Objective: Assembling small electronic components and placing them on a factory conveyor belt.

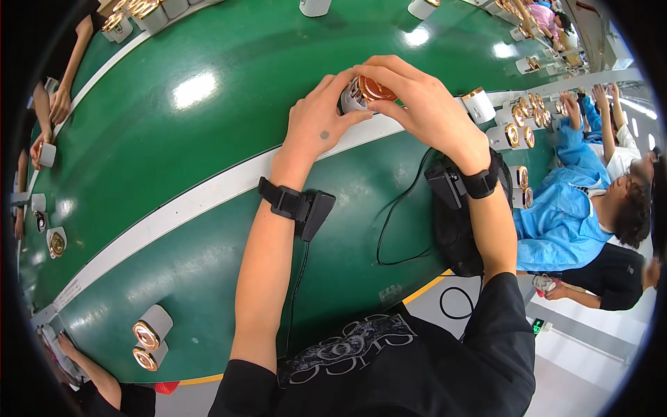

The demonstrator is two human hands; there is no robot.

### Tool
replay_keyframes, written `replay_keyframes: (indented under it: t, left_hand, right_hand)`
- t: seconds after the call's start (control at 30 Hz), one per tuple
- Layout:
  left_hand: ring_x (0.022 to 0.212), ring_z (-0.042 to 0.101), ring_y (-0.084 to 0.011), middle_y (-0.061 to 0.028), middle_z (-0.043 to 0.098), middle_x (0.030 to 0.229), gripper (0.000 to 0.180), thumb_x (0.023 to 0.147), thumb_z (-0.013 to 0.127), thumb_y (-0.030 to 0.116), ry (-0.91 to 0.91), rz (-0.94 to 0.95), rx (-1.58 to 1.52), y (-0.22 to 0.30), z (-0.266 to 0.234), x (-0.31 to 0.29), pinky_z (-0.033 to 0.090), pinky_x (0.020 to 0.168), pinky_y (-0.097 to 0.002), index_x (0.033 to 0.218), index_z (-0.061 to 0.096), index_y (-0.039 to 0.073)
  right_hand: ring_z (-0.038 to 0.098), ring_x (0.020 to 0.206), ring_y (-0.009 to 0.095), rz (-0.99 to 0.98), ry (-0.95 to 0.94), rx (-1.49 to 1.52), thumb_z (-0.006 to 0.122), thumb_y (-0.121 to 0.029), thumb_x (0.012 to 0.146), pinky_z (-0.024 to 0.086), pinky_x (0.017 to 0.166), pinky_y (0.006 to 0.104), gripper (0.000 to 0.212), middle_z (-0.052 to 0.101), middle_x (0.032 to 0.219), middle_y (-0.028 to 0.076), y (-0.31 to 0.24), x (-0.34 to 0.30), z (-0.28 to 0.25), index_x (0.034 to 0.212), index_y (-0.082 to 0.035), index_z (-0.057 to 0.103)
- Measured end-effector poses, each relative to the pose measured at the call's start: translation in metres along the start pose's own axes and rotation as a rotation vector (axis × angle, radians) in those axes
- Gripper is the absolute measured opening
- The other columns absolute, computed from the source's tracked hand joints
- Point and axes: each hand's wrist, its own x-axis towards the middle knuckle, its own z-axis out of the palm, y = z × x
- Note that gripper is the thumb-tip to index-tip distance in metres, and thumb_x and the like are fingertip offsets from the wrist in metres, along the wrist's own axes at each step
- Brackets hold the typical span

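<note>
Near the far side of the white strip point(198, 199), both my hands are closed around a small white cylinder with a copper-coloured end point(375, 88). My left hand point(317, 119) grips its left side, thumb pointing toward the middle. From the right, my right hand point(427, 105) curls over it, with fingers across the far side and the thumb at its near edge. The copper end faces up and to the right. Much of the body is hidden behind my fingers.
Two similar cylinders point(154, 326) lie at the near left of the green table point(208, 278). More cylinders point(513, 135) are grouped at the right, beside a black bag point(455, 233). A black cable point(381, 243) loops across the table. Other people work around it, one in a blue jacket point(566, 215).
</note>
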Motion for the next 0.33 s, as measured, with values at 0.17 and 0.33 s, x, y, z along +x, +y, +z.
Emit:
replay_keyframes:
  t: [0.17,0.33]
  left_hand:
    - [0.085,0.070,-0.0269,-0.0025,0.067,0.115,0.074,0.084,0.083,0.045,-0.005,-0.003,0.017,-0.001,0.003,0.003,0.057,0.076,-0.0418,0.147,0.055,0.021]
    - [0.093,0.073,-0.0271,-0.0030,0.068,0.127,0.079,0.081,0.085,0.047,-0.012,-0.026,0.066,-0.001,0.009,0.008,0.059,0.081,-0.0422,0.148,0.054,0.018]
  right_hand:
    - [0.067,0.113,0.038,0.010,-0.030,0.003,0.074,-0.009,0.092,0.058,0.095,0.0432,0.048,0.063,0.138,0.011,0.003,0.001,0.002,0.139,-0.007,0.062]
    - [0.067,0.115,0.039,0.081,-0.116,0.016,0.073,-0.009,0.093,0.057,0.096,0.0434,0.052,0.063,0.140,0.011,0.017,0.002,0.013,0.143,-0.008,0.059]
